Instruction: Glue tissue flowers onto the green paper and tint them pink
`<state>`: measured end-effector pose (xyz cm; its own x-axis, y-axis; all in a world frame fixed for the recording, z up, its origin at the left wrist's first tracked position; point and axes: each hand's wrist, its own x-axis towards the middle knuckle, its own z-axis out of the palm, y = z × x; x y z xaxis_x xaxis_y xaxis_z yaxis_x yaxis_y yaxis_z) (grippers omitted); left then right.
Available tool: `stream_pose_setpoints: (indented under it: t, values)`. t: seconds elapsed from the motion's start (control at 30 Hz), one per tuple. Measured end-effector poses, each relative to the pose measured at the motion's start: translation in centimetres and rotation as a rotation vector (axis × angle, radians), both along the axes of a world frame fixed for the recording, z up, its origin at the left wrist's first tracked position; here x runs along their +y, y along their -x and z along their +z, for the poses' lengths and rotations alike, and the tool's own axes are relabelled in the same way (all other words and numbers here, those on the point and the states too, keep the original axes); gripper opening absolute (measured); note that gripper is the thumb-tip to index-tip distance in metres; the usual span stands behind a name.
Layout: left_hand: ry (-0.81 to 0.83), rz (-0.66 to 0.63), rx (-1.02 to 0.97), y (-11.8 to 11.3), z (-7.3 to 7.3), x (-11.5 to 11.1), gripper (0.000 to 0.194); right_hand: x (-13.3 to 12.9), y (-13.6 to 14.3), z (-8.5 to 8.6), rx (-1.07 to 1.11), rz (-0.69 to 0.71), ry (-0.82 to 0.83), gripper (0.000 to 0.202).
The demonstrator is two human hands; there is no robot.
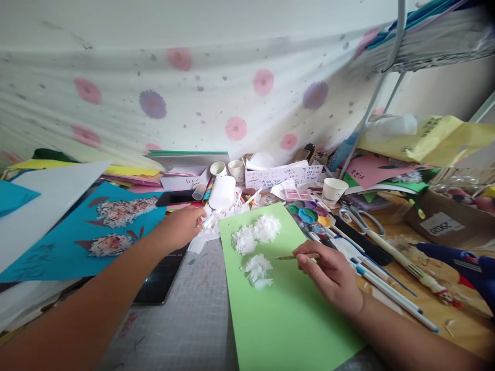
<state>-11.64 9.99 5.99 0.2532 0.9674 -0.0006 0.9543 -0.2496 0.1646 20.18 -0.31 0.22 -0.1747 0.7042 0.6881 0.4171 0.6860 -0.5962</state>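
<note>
A green sheet of paper (270, 314) lies before me with several white crumpled-paper flower clusters (258, 270) on its upper half. My right hand (328, 273) rests over the sheet's right side, pinching a thin pointed wooden stick (285, 257) whose tip points left at the lowest cluster. Beyond the sheet's left edge, my left hand (183, 226) reaches into a heap of white paper scraps (211, 221). Its fingers are drawn together at the scraps; what they hold, if anything, is hidden.
A blue sheet (69, 232) with speckled paper flowers lies left, beside a black tablet (164, 278). Paper cups (334, 189), a paint palette (308, 215) and scissors (361, 219) stand or lie behind. Pens (390, 291) and a blue glue gun (460, 260) crowd the right.
</note>
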Motion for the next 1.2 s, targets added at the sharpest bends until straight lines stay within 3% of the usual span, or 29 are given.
stream_pose_setpoints:
  t: [0.1,0.2,0.4,0.57,0.7,0.87,1.03,1.2]
  values:
    - [0.037,-0.119,0.059,-0.5,-0.9,1.6,0.06,0.1,0.0,-0.1,0.001,-0.008,0.019,0.009]
    - [0.061,-0.182,0.092,-1.4,-1.3,2.8,0.069,0.2,0.0,-0.2,0.006,-0.014,0.043,0.009]
    - [0.121,-0.281,0.046,-4.2,-1.3,4.8,0.048,0.4,-0.1,-0.3,0.034,0.0,0.096,0.01]
    - [0.203,-0.215,-0.043,-6.4,-1.1,6.0,0.027,0.4,-0.2,-0.9,0.172,0.017,0.24,0.013]
    - [0.312,-0.221,-0.195,-6.5,0.7,5.6,0.024,1.4,0.0,-1.6,0.533,0.034,0.467,0.021]
    - [0.475,-0.412,-0.4,-7.0,3.0,3.6,0.034,3.2,-0.4,-2.3,0.882,-0.029,0.589,0.017]
    - [0.46,-0.463,-0.429,-9.4,2.1,2.8,0.04,3.7,-0.7,-2.5,0.934,-0.093,0.628,0.016]
    - [0.325,-0.313,-0.345,-10.1,0.5,3.5,0.042,3.6,-0.5,-2.6,0.903,-0.078,0.621,0.016]
